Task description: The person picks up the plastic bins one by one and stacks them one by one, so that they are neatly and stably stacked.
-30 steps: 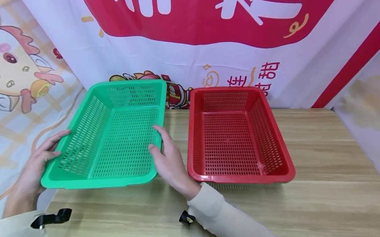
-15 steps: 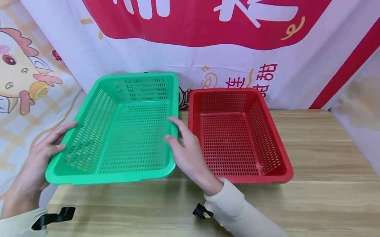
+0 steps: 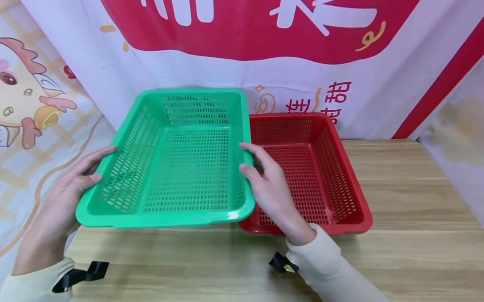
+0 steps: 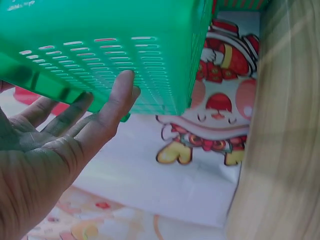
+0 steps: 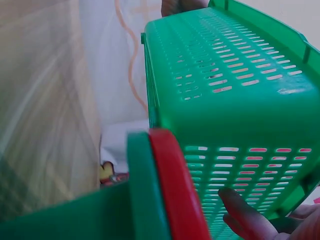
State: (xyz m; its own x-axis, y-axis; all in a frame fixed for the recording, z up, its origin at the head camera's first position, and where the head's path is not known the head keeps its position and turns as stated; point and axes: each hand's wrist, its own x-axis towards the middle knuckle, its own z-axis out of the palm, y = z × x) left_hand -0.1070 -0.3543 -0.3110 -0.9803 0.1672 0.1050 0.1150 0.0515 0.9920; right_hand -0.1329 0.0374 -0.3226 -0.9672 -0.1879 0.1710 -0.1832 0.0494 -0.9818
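Observation:
A green slotted plastic basket is held up off the table between both hands, its inside bare and facing the head camera. My left hand grips its left rim, and in the left wrist view the fingers lie against the outer wall. At the right rim my right hand holds on, with a finger touching the slotted side from outside. A red slotted basket stands to the right, partly hidden behind the green basket and right hand. Against its red rim, the right wrist view shows a green rim.
A wood-grain table lies beneath, extending to the right and front. Printed cloth hangs behind it, and more cloth with a cartoon figure hangs on the left. Black straps are on both sleeves.
Both hands have carried the green basket to the right and slightly upward. It now overlaps the left side of the red basket, which has stayed in place.

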